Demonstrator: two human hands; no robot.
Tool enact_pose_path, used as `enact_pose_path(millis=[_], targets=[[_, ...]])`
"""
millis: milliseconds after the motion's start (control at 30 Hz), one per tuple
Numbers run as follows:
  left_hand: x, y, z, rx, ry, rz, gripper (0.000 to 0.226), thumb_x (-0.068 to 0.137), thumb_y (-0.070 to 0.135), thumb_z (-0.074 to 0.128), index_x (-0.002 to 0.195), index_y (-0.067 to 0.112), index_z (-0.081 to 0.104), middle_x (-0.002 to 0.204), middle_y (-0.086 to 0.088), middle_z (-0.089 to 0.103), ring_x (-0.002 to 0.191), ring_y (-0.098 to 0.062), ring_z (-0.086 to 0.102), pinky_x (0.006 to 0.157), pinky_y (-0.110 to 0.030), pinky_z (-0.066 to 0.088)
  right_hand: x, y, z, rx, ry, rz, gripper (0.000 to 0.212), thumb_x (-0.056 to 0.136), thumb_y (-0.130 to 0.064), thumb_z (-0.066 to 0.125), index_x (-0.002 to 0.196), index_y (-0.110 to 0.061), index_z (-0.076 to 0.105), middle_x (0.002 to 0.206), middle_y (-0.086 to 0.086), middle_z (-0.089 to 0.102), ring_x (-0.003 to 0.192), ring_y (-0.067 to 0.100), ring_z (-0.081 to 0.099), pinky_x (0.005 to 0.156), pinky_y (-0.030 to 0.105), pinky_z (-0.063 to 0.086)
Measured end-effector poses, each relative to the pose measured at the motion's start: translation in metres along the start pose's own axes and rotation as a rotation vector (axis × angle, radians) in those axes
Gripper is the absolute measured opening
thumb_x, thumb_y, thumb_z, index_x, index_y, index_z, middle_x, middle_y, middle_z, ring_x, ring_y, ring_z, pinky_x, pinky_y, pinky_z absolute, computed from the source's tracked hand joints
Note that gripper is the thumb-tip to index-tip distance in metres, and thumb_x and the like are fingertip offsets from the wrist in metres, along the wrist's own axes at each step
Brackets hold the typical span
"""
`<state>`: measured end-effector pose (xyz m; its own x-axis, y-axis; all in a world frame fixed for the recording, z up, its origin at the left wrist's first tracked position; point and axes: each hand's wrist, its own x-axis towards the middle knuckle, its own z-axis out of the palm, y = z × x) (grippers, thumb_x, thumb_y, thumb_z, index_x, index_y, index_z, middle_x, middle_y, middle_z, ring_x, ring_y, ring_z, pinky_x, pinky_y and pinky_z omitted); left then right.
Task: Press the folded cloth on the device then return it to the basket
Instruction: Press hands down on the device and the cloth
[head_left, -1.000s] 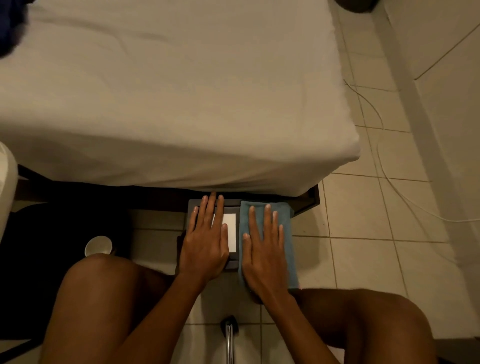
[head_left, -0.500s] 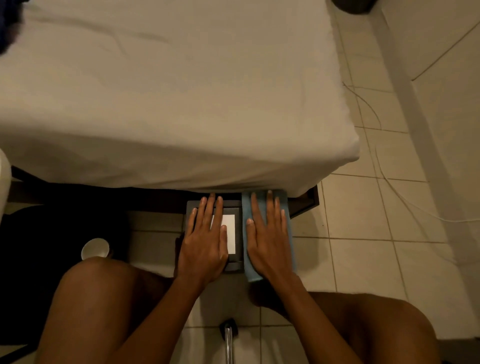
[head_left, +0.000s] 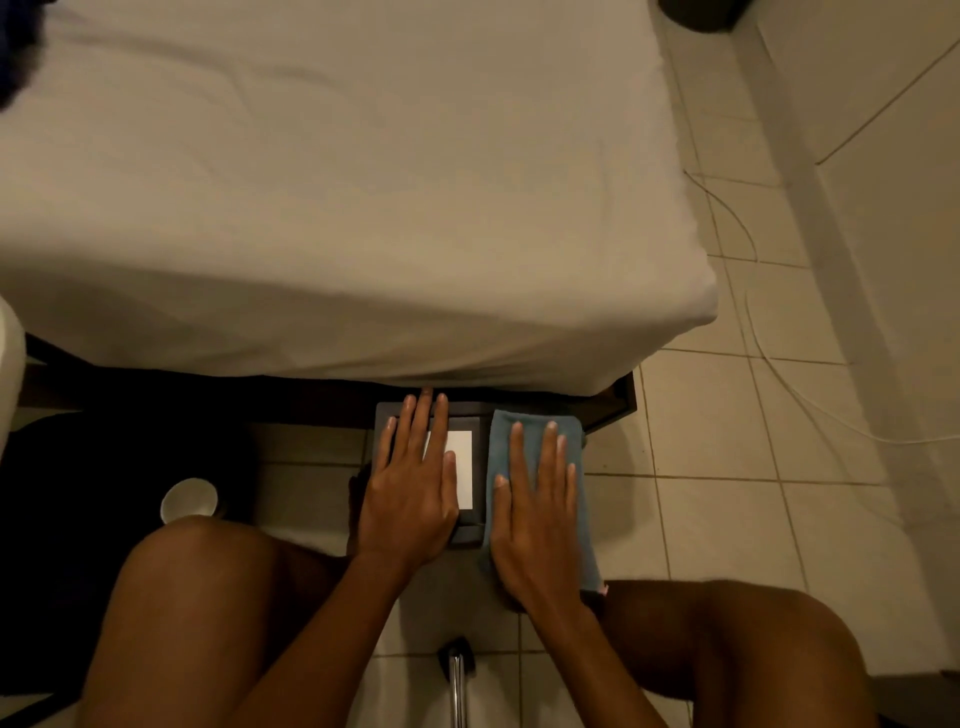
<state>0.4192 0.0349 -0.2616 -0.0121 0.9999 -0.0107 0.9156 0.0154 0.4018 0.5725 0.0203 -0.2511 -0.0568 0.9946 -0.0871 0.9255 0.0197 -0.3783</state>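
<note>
Below the white-sheeted bed (head_left: 332, 208), your left hand (head_left: 410, 493) lies flat, fingers spread, on the dark device (head_left: 470, 530), your right hand (head_left: 537, 514) flat, gripping nothing, on the blue folded cloth (head_left: 524, 423).

You have nothing to read here: no text, label, brand, number or sign is legible on anything in view. The white panel (head_left: 460, 467) on the dark device (head_left: 470, 530) by your left hand (head_left: 410, 499) is blank, and the blue cloth (head_left: 498, 441) under your right hand (head_left: 537, 519) carries no readable print or tag.
</note>
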Motion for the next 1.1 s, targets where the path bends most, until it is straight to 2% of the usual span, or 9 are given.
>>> enact_pose_path(millis=[67,233,400,500,567,733,900,967,1100], targets=[[0.0,0.001,0.0,-0.002,0.0,0.0,0.061,0.103,0.035,0.02,0.159,0.015,0.005,0.167,-0.005,0.003,0.155,-0.018,-0.001,0.124,-0.039,0.011,-0.002,0.004,0.001,0.005,-0.012,-0.008,0.063,0.102,-0.05,0.015,0.16,-0.027,0.004,0.167,0.007,-0.006,0.154,0.022,-0.006,0.124,0.049,0.007],[0.002,0.0,0.002,-0.001,0.003,0.01,0.061,0.103,0.037,0.017,0.159,0.016,0.004,0.167,-0.004,0.003,0.155,-0.017,-0.001,0.125,-0.038,0.009,0.038,0.007,-0.009,-0.012,0.007,-0.022,0.061,0.103,-0.049,0.012,0.158,-0.031,-0.005,0.166,0.004,-0.015,0.153,0.018,-0.014,0.125,0.046,0.001],[0.002,-0.003,0.006,-0.042,0.012,-0.011,0.062,0.103,0.039,0.018,0.159,0.019,0.004,0.167,-0.003,0.002,0.155,-0.016,-0.001,0.124,-0.042,0.014,-0.007,0.005,0.001,-0.058,0.043,0.029,0.062,0.103,-0.053,0.007,0.159,-0.028,0.005,0.166,0.008,0.0,0.153,0.026,0.003,0.121,0.052,0.013],[0.001,-0.002,0.006,-0.035,0.004,-0.004,0.062,0.103,0.039,0.017,0.159,0.018,0.004,0.167,-0.003,0.002,0.155,-0.016,-0.001,0.124,-0.042,0.015,0.015,0.012,-0.003,-0.034,-0.006,0.007,0.062,0.101,-0.056,0.003,0.158,-0.033,-0.005,0.166,0.006,-0.009,0.153,0.021,-0.011,0.123,0.051,0.006],[0.003,-0.002,0.004,-0.031,0.009,-0.006,0.062,0.103,0.039,0.017,0.159,0.018,0.005,0.167,-0.004,0.003,0.155,-0.016,-0.002,0.125,-0.041,0.014,0.034,0.013,-0.008,-0.008,-0.024,0.003,0.061,0.101,-0.053,0.006,0.157,-0.035,-0.009,0.166,0.004,-0.015,0.152,0.017,-0.018,0.124,0.049,0.0],[0.0,-0.001,0.001,-0.032,0.015,-0.007,0.06,0.103,0.038,0.018,0.159,0.017,0.009,0.167,-0.005,0.008,0.155,-0.017,0.002,0.124,-0.041,0.015,0.0,0.009,-0.003,-0.009,0.018,0.013,0.063,0.102,-0.053,0.008,0.159,-0.028,0.0,0.167,0.005,-0.006,0.154,0.021,-0.008,0.122,0.053,0.008],[0.002,-0.001,0.001,-0.02,0.013,-0.017,0.061,0.103,0.038,0.017,0.159,0.017,0.008,0.167,-0.005,0.007,0.155,-0.017,0.001,0.125,-0.04,0.013,0.039,0.014,-0.012,-0.021,-0.043,0.031,0.06,0.104,-0.048,0.015,0.157,-0.034,-0.01,0.166,0.004,-0.017,0.152,0.019,-0.019,0.124,0.05,-0.001],[0.001,-0.001,0.002,-0.007,0.009,-0.002,0.061,0.103,0.038,0.018,0.159,0.017,0.007,0.167,-0.005,0.007,0.155,-0.017,0.001,0.125,-0.04,0.013,0.039,0.011,-0.011,-0.004,-0.019,0.053,0.06,0.106,-0.044,0.019,0.157,-0.034,-0.01,0.166,0.004,-0.016,0.152,0.019,-0.019,0.124,0.049,-0.002],[0.001,-0.001,0.001,-0.025,0.001,-0.006,0.061,0.103,0.037,0.019,0.159,0.017,0.005,0.167,-0.004,0.003,0.154,-0.017,-0.001,0.125,-0.04,0.011,0.005,0.008,-0.004,-0.037,0.005,0.032,0.061,0.104,-0.047,0.016,0.159,-0.029,-0.006,0.166,0.005,-0.014,0.153,0.02,-0.014,0.124,0.049,0.0]])
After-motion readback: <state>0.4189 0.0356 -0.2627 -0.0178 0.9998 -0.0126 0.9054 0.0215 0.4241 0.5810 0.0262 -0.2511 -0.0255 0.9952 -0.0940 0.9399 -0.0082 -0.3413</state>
